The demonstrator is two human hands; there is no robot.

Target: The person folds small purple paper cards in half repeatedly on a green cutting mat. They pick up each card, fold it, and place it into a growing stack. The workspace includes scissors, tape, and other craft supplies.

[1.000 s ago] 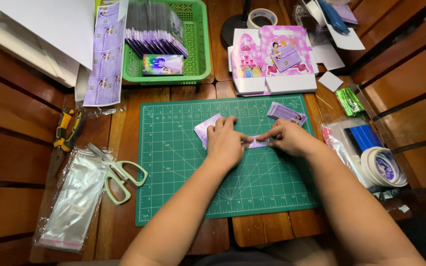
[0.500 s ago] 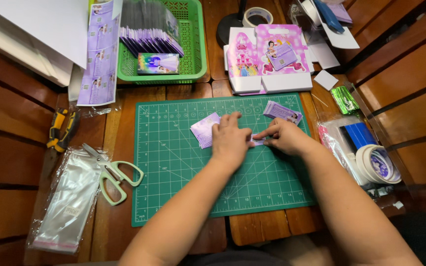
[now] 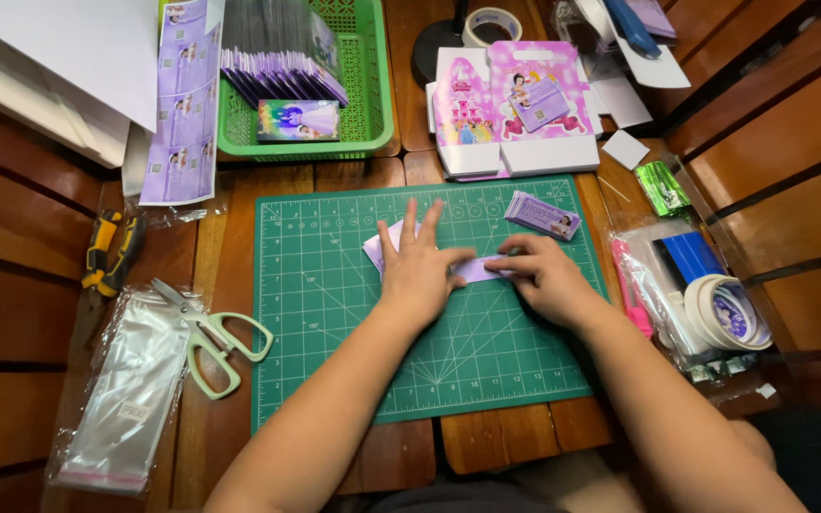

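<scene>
The small lilac paper piece [image 3: 479, 269] lay near the middle of the green cutting mat [image 3: 334, 351], pinned flat between both hands. The left hand [image 3: 420, 271] pressed down on it with spread, flat fingers, its grip open and holding nothing. The right hand [image 3: 545, 278] pinched the strip's right end between thumb and fingertips. It looked like a folding or creasing step, with the paper being flattened along a line. The next move would likely call for steady pressure from the left palm while the right fingers ran the edge over squarely. A printed purple packet [image 3: 544, 214] sat just beyond the right hand. Pale green scissors [image 3: 216, 342] lay on the wooden surface [image 3: 410, 451], well left of the mat.
</scene>
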